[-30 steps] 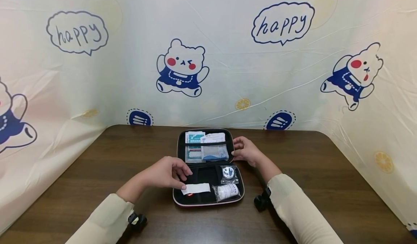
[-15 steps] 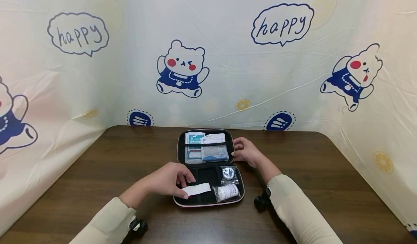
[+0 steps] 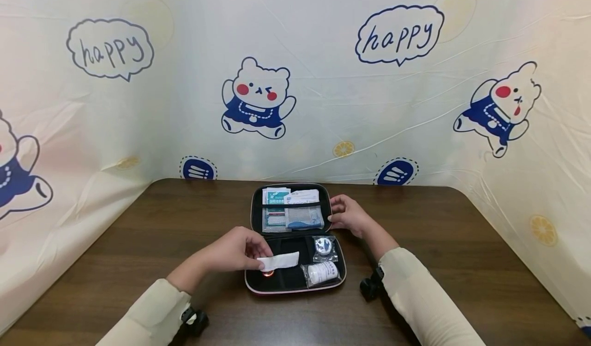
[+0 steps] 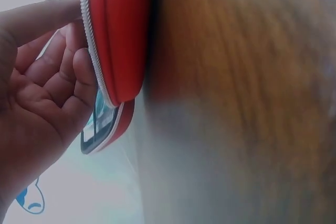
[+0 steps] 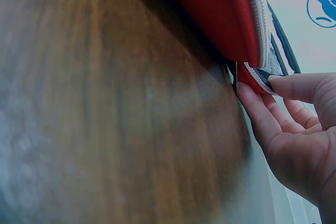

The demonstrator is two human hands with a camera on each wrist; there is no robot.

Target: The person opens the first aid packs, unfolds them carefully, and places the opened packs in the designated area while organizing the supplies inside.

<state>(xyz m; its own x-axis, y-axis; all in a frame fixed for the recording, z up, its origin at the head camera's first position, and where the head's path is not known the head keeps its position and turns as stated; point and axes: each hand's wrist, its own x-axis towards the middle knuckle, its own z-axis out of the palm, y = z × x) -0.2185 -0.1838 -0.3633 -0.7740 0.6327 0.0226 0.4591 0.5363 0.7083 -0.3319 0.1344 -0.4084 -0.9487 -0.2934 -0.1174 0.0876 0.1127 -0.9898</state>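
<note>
An unzipped red case with a black lining (image 3: 288, 282) lies spread flat on the table. Between thumb and fingers, my left hand (image 3: 233, 251) pinches one end of a flat white strip (image 3: 283, 260) above the case's near half. A small shiny red-orange thing (image 3: 268, 273) shows beneath that strip; its kind is unclear. In the left wrist view, the red shell (image 4: 123, 35) hides the strip from sight. My right hand (image 3: 351, 215) grips the right edge of the lid half, thumb inside and fingers outside, as the right wrist view of that hand (image 5: 294, 124) confirms.
The near half also holds a bagged white bottle (image 3: 323, 272) and a bagged round white-and-blue item (image 3: 323, 245). Flat packets (image 3: 276, 196) and a bagged mesh-like item (image 3: 304, 217) sit under the lid's strap. Behind the wooden table (image 3: 406, 217) hangs a printed curtain (image 3: 323, 110).
My left hand has dipped toward me, then moved back toward the lid with the white strip. The red-orange thing under it shows more now. My right hand stays on the lid edge.
</note>
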